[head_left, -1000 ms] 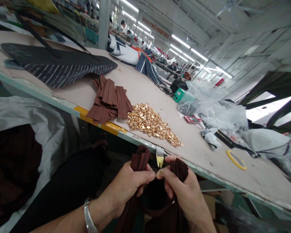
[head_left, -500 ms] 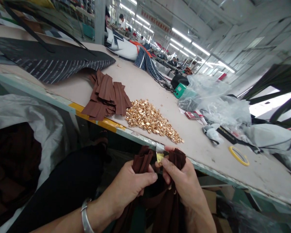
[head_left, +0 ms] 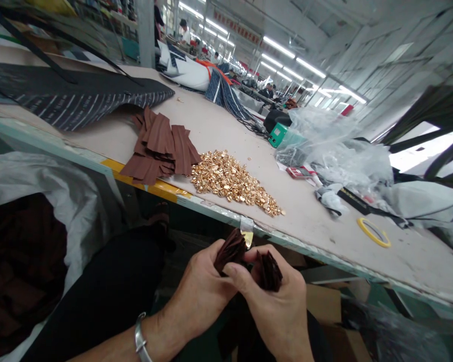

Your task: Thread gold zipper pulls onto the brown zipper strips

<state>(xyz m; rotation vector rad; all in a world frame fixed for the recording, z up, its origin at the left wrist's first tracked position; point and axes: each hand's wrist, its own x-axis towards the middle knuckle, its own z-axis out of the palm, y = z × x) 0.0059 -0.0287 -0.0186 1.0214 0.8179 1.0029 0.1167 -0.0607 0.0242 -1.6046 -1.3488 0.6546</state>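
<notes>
Far L, white sack [head_left: 81,188] gapes open below the table [head_left: 219,125], next to my dark-trousered leg; brown cloth [head_left: 26,256] inside, prob. kept low to leave the top free. Above it, striped black panel [head_left: 94,103] lies set back, prob. out of my way. Then the brown strips [head_left: 160,146], a loose overlapping pile at the near edge, prob. for easy reach.

My L hand [head_left: 206,284] is closed round a dark brown bundle [head_left: 229,247], ends up, prob. so the strips stay together. Gold pieces [head_left: 232,178] heaped just beyond, touching the strip pile, approx. in line w/ my hands. Small yellow-tipped tab [head_left: 246,235] hangs off the table edge, just behind my fingers.

My R hand [head_left: 281,306] curls round a second bundle [head_left: 271,271], thumb reaching over to the L; can't tell what's btwn the fingertips. Far R, yellow tape roll [head_left: 373,232] lies flat, well apart.
</notes>
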